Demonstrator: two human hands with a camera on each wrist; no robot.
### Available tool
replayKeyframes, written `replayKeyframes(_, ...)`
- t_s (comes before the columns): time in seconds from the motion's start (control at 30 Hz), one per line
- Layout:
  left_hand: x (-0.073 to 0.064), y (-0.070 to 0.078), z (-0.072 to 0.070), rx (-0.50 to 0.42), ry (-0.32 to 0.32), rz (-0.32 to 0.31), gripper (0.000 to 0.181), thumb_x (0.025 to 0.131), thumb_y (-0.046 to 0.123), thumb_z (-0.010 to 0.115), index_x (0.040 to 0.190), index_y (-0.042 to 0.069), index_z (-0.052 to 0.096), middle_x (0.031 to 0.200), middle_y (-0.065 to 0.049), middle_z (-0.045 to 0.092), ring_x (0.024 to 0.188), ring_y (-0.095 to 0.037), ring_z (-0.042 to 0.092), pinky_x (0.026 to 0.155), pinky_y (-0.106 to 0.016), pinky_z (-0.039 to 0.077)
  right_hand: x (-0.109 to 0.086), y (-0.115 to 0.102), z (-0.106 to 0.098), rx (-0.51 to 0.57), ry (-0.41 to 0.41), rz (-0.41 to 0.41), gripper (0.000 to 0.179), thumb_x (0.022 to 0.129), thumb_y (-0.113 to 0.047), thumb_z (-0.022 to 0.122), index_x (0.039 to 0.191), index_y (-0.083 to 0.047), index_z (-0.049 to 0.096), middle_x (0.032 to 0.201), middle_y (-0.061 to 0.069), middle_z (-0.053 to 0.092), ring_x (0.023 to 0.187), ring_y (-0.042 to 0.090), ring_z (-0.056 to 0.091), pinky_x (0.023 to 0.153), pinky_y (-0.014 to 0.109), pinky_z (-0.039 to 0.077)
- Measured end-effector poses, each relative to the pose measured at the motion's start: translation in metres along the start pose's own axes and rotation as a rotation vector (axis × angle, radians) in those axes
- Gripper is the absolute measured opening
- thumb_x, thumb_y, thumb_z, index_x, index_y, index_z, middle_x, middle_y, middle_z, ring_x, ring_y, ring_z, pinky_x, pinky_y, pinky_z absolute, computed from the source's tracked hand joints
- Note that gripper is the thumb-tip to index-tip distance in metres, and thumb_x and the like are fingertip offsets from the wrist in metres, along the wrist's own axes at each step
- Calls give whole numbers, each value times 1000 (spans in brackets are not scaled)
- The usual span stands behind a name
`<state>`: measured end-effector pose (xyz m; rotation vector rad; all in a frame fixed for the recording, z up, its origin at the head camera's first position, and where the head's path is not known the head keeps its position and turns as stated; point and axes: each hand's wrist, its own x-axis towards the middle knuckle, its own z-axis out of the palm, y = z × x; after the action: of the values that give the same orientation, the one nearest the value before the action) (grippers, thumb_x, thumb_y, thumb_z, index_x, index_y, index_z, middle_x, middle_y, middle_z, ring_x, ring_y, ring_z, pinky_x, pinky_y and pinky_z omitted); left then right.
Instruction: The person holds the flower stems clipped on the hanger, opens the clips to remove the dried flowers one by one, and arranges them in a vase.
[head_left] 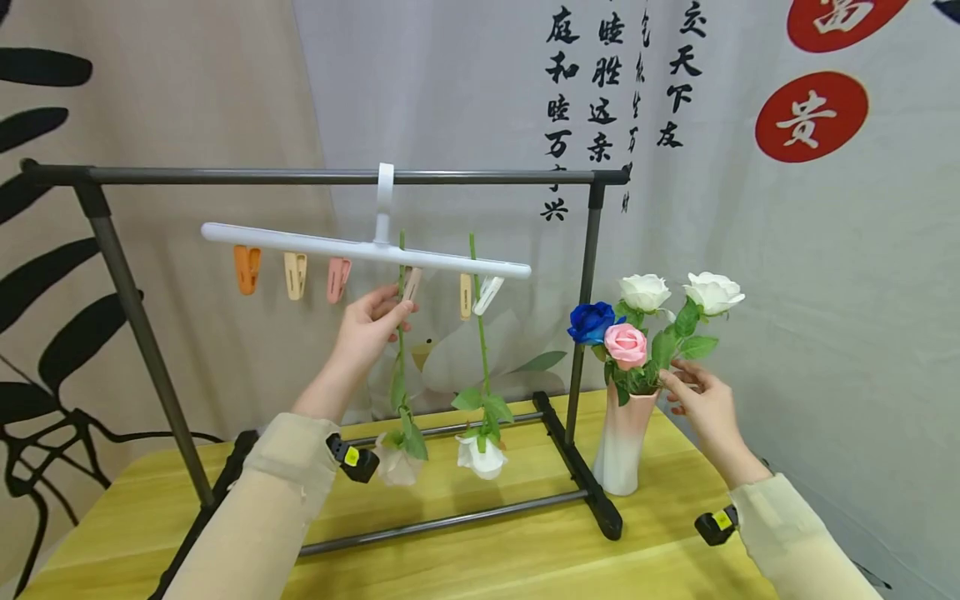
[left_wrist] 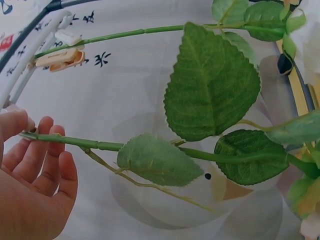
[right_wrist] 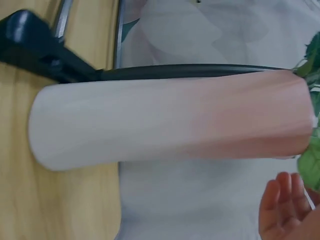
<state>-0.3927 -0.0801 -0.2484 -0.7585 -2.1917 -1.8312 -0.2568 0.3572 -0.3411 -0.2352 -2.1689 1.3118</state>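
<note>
My left hand (head_left: 369, 325) pinches a pale pink clothespin (head_left: 412, 283) under the white hanger (head_left: 300, 241). A green rose stem (left_wrist: 102, 145) runs past its fingers, with the pale rose (head_left: 397, 462) hanging head down. Beside it a white rose (head_left: 482, 458) hangs the same way, its stem at a cream clothespin (head_left: 466, 297) and a white clothespin (head_left: 488, 295). My right hand (head_left: 701, 404) is at the leaves (head_left: 663, 346) by the rim of a pink-and-white vase (head_left: 622, 450); whether thumb and forefinger close on a stem I cannot tell.
The hanger hooks over a dark metal rack (head_left: 495, 177) standing on the yellow wooden table (head_left: 480, 567). Orange, cream and pink clothespins (head_left: 339, 279) hang at its left. A blue rose (head_left: 591, 322), pink rose (head_left: 626, 346) and two white roses (head_left: 713, 293) stand in the vase.
</note>
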Motion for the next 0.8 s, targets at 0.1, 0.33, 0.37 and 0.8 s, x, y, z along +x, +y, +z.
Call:
replayKeyframes(0.1, -1, -1, 0, -4, 2, -5, 54, 100, 24, 56, 145, 0, 39, 127, -21, 60, 81, -6, 61, 76, -28, 48, 1, -5, 1, 28, 64, -10, 62, 94, -43, 62, 137, 0, 51, 109, 1, 58, 80, 2, 59, 65, 21, 53)
replayKeyframes(0.33, -1, -1, 2, -5, 11, 1, 54, 100, 25, 57, 144, 0, 41, 124, -21, 61, 80, -7, 60, 78, -33, 48, 10, -13, 4, 19, 114, 2, 51, 97, -32, 60, 126, 9, 55, 119, 23, 58, 76, -4, 59, 65, 16, 51)
replayKeyframes(0.37, -1, 0, 2, -2, 11, 3, 54, 100, 25, 57, 144, 0, 41, 124, -21, 62, 80, -7, 60, 78, -34, 48, 11, -12, 4, 21, 115, 10, 50, 97, -30, 60, 126, 10, 55, 120, 24, 57, 76, -4, 58, 65, 16, 50)
replayKeyframes(0.8, -4, 1, 2, -8, 16, 5, 54, 99, 26, 58, 145, 1, 41, 123, -20, 62, 80, -8, 60, 73, -26, 48, 17, -6, 10, -20, 81, 16, 45, 96, -28, 62, 119, 11, 60, 117, 24, 59, 76, -6, 54, 66, 20, 52)
